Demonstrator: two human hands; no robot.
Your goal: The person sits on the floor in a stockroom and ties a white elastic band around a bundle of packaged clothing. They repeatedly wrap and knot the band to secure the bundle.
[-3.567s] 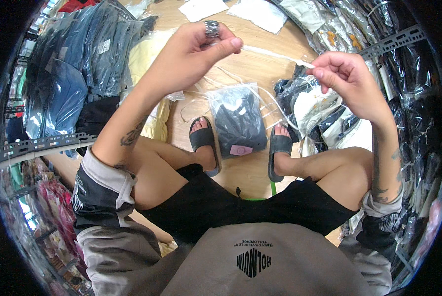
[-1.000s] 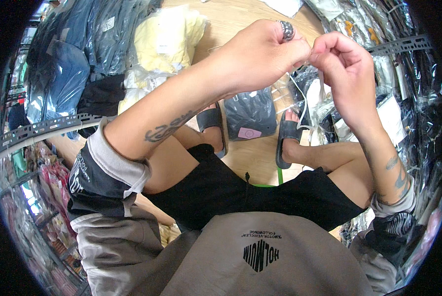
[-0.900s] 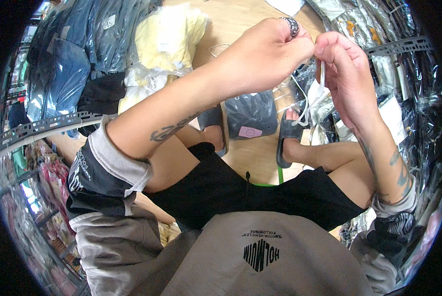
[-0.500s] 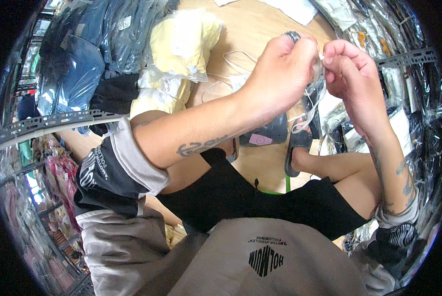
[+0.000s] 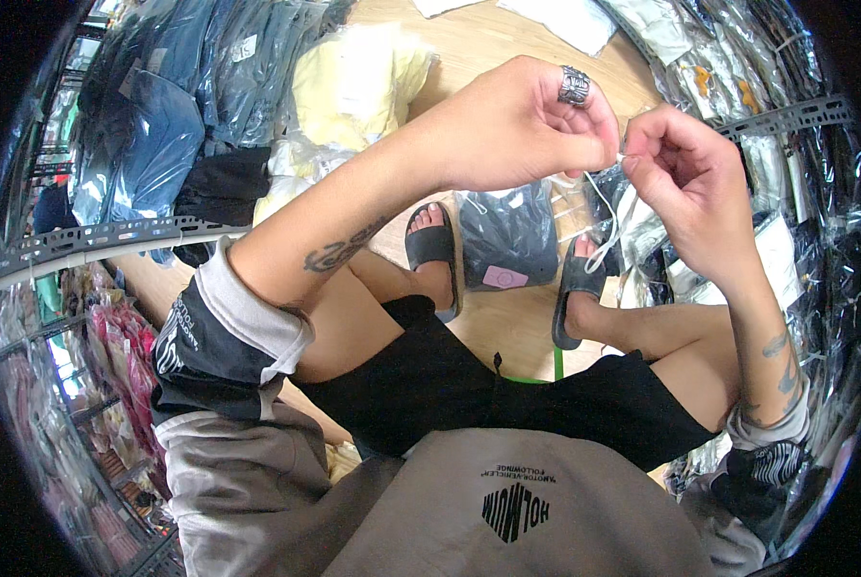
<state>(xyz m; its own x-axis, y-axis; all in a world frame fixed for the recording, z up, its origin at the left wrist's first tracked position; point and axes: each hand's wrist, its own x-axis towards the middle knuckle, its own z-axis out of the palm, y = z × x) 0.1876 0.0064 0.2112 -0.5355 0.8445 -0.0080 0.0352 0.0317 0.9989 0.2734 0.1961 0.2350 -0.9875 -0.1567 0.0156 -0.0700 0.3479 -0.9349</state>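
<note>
Close together in front of me, both hands work on a thin white cord (image 5: 616, 227). My left hand (image 5: 531, 125), with a ring on one finger, is closed, thumb and fingers pinching the cord. Thumb and index finger of my right hand (image 5: 690, 178) pinch a short white piece of it, just beside the left fingertips. A loop of cord hangs below the hands. Beneath them on the floor, between my sandalled feet, lies a dark folded garment in a clear bag (image 5: 507, 226) with a pink label (image 5: 506, 277).
Bagged jeans (image 5: 161, 125) and bagged yellow clothes (image 5: 349, 91) are piled at the left. Metal racks (image 5: 113, 242) full of bagged garments stand on both sides. White packages (image 5: 570, 21) lie on the wooden floor (image 5: 479, 43) ahead. A sandal (image 5: 435, 245) is on my left foot.
My left hand has turned, so its ring and fingers now show. My right hand has moved slightly down. The hands have shifted on the cord, and the bagged garment below is more visible.
</note>
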